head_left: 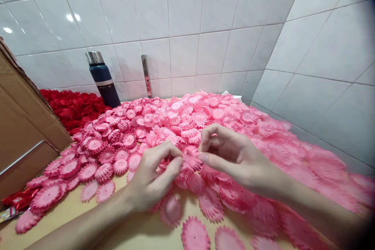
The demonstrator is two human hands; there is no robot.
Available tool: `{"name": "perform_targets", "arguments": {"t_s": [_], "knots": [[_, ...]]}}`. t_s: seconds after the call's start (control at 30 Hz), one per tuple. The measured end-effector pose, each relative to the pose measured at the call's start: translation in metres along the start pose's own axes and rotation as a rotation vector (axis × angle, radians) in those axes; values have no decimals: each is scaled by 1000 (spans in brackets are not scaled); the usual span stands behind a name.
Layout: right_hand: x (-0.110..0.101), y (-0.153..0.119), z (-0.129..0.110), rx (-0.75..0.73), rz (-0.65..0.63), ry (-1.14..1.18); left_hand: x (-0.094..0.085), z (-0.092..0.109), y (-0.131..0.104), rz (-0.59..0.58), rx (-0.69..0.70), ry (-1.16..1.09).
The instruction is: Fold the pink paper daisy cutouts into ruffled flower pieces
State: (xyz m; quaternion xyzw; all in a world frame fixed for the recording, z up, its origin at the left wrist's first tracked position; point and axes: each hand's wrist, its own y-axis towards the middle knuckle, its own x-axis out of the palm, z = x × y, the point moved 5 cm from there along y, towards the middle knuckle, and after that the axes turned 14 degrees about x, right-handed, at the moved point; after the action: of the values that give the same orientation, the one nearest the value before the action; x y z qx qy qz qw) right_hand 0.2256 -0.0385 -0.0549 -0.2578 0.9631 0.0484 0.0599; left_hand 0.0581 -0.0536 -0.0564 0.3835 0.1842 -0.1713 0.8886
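Both hands are raised over a large heap of pink scalloped petal discs [129, 139]. My left hand [156, 172] is closed, thumb against the curled fingers, at the left edge of a pink petal piece [191, 159]. My right hand [231, 156] pinches the right edge of that same piece between thumb and fingers. Its outline blends with the heap behind. Below the hands, single pink discs [195, 235] lie flat on the pale yellow tabletop [131, 230].
A pile of red petals [74, 107] lies at the back left beside a dark blue bottle [104, 82]. A cardboard box [26, 125] stands on the left, with a red wrapper [19, 199] near it. Tiled walls [187, 8] rise behind and at right.
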Motion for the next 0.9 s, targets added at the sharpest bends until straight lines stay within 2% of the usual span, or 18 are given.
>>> {"name": "perform_targets", "arguments": {"t_s": [0.2,0.23,0.3,0.4,0.6,0.73,0.9], "knots": [[-46,11,5,-5,199,240,-23,-17,-3,303,-104,-11],[-52,12,6,-11,232,262,-25,-19,-3,316,-120,1],[-58,13,7,-14,267,254,-23,-21,-1,271,-131,40],[-49,11,7,9,260,132,-17,-20,0,182,-116,101],[-15,5,1,-2,178,-61,-13,-7,2,158,-33,220],[0,2,-2,-29,101,-109,-2,2,6,46,-11,134],[10,0,-3,-70,23,-167,9,0,5,-49,-49,48]]}}
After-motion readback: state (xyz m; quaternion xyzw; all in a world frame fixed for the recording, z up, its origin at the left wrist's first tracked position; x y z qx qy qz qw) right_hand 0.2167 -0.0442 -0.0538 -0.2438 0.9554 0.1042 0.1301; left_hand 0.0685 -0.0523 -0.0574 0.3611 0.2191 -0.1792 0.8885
